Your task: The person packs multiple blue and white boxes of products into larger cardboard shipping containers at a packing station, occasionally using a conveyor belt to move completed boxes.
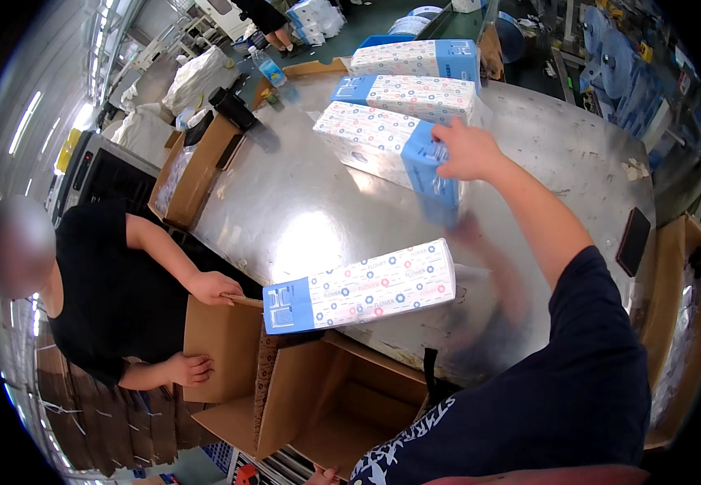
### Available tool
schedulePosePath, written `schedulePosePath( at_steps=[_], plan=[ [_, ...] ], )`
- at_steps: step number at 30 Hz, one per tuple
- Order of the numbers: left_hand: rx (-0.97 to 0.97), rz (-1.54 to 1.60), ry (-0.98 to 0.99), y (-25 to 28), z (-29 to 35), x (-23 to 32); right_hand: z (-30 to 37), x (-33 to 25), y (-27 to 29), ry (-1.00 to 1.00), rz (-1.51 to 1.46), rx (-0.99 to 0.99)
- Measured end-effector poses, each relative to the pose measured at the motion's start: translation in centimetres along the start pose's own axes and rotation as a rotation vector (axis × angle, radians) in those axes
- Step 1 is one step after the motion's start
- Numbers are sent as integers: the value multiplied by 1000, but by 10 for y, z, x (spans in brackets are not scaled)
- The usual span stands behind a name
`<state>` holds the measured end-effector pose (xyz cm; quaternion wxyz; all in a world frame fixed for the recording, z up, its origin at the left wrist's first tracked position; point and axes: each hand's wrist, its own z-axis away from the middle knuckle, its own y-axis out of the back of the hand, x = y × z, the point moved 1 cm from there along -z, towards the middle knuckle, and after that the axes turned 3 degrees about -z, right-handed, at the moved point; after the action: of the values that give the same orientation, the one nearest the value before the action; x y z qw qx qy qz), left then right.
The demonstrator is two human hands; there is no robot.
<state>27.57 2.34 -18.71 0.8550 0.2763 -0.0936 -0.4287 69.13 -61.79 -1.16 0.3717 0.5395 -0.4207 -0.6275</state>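
My right hand reaches across the metal table and grips the blue end of a white, patterned tissue pack, fingers curled at the wrapping. Two similar packs, the middle pack and the farthest pack, lie behind it. Nearer to me, another tissue pack lies at the table edge, beside an open cardboard carton. Only a bit of my left hand shows at the lower edge, by the carton's bottom; its grip is hidden.
At left a co-worker has both hands on a cardboard flap. The metal table also bears a water bottle, a black flask and a phone. Cartons stand left and right.
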Motion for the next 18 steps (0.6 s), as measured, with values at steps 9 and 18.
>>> schedulePosePath(
  at_steps=[9,18],
  plan=[
    [-20,-202,-34,14,-3,4,-92,71,3,-14,278,336],
    [32,-247,-484,107,77,192,-96,39,5,149,48,-53]
  ],
)
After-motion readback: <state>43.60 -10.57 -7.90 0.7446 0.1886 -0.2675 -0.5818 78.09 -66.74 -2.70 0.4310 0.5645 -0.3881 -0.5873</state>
